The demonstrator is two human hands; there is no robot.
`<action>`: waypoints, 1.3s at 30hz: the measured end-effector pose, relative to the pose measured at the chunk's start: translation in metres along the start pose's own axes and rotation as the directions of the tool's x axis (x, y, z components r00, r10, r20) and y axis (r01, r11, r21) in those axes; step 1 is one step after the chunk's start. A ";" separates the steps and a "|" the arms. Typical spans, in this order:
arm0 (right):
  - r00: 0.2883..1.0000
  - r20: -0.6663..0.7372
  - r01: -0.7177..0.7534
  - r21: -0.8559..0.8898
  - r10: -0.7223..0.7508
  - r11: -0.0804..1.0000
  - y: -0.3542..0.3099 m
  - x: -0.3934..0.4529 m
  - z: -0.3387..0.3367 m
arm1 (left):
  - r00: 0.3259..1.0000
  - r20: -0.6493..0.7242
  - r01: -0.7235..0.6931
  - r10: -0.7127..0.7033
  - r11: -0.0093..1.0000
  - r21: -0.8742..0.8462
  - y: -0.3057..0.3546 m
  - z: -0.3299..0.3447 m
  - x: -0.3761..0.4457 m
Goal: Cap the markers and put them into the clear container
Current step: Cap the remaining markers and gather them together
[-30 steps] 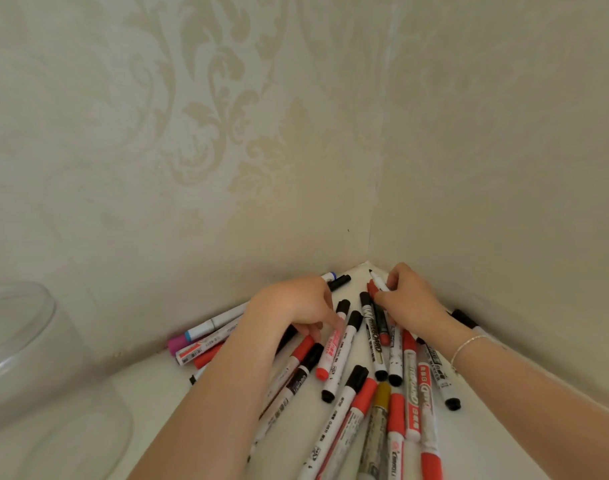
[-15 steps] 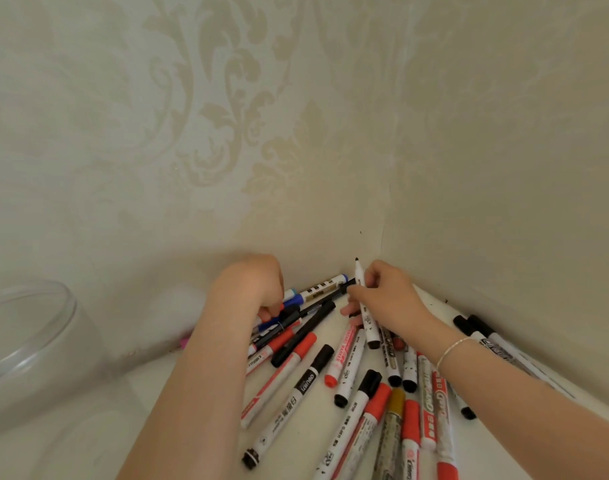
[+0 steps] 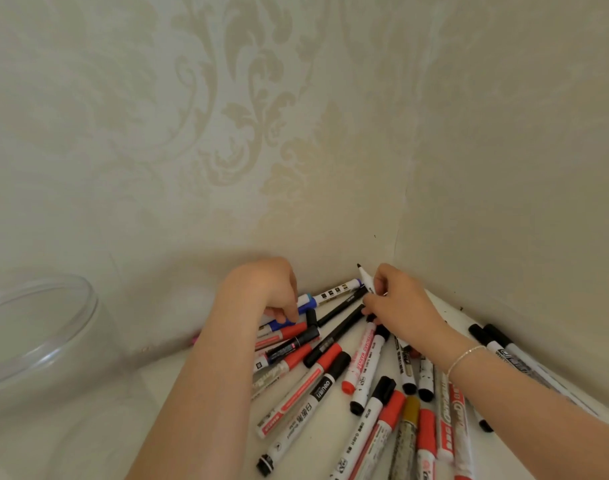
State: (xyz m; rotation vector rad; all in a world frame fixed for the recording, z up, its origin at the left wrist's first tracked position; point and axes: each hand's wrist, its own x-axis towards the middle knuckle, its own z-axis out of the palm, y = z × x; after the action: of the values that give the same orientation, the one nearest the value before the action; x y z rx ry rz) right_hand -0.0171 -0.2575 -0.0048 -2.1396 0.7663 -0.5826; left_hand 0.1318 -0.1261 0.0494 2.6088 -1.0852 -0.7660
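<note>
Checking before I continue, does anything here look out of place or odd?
Yes: the uncapped black-tipped marker held upright in the right hand has its tip bare, while the clear container at left looks empty.

Place: a room in a home is suggested, though it cannot be told with certainty.
Walls: two walls meeting in a corner are covered with cream damask-patterned wallpaper (image 3: 227, 109), a domestic finish.
Surface: a plain white desk (image 3: 150, 386) is fitted into that corner.
Contents: a loose pile of white-barrelled whiteboard markers with red, black and blue caps (image 3: 351, 368) is spread on the desk, and a clear round plastic container (image 3: 36, 327) is seen at the left edge.
Person: bare forearms are seen, with a thin silver bracelet (image 3: 466, 355) worn on the right wrist.
</note>
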 end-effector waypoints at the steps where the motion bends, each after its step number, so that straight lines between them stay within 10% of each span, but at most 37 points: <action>1: 1.000 0.001 0.004 0.022 -0.004 1.000 -0.002 0.000 0.002 | 0.999 0.043 0.002 -0.003 1.000 0.002 0.001 0.002 0.000; 11: 0.989 0.046 -0.148 0.297 0.140 0.943 -0.005 0.008 0.003 | 0.996 0.090 -0.005 0.000 0.998 0.055 0.011 0.017 0.009; 19: 0.984 0.054 -0.177 0.270 0.168 0.947 -0.004 0.008 -0.012 | 0.977 -0.183 -0.046 0.109 0.948 0.315 0.035 0.045 0.022; 27: 0.992 0.075 -0.121 0.404 0.100 0.907 -0.011 -0.003 -0.033 | 0.882 -0.332 -0.419 0.334 0.879 -0.228 0.037 0.035 0.026; 39: 1.000 0.027 -0.010 0.410 -0.001 0.912 -0.019 -0.019 -0.051 | 0.840 -0.422 -0.540 0.340 0.589 -0.602 0.043 0.029 0.014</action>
State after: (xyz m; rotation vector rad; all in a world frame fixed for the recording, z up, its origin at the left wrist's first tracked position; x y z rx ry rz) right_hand -0.0561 -0.2610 0.0381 -1.7515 0.5732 -0.6486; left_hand 0.0986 -0.1668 0.0360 1.6209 -1.0284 -0.5340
